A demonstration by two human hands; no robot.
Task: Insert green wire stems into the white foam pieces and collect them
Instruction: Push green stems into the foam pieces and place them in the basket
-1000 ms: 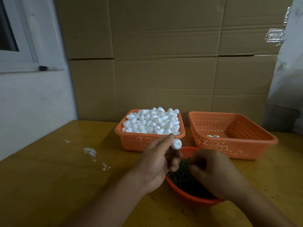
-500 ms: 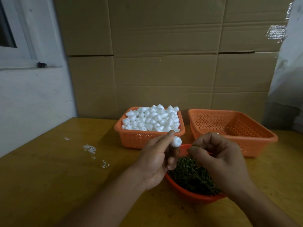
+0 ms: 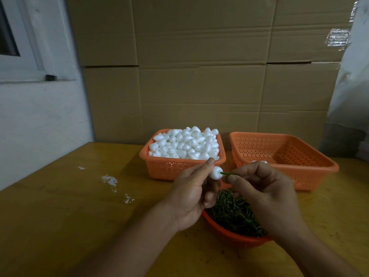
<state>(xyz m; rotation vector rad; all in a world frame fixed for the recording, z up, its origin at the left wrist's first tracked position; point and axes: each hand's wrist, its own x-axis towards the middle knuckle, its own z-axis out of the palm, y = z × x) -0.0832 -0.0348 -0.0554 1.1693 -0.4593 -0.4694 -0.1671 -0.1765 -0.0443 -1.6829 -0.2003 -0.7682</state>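
A white foam piece (image 3: 216, 172) was pinched by the fingers of the left hand (image 3: 194, 198) above the red bowl (image 3: 229, 234) of green stems, while a green wire stem (image 3: 227, 173) was pinched in the right hand (image 3: 263, 194), its tip touching the foam. Whether the tip was actually pushed in couldn't really be made out. Behind on the bench (image 3: 69, 206), the left basket (image 3: 169, 166) was heaped with foam and the right basket (image 3: 299, 172) held just a couple of pieces.

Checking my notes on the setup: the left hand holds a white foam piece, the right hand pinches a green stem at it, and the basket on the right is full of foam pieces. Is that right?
Not quite. The head view shows the right basket almost bare, with only a couple of pieces; the full one is the left basket. The rest holds: left hand holds the foam piece, right hand pinches the green stem.
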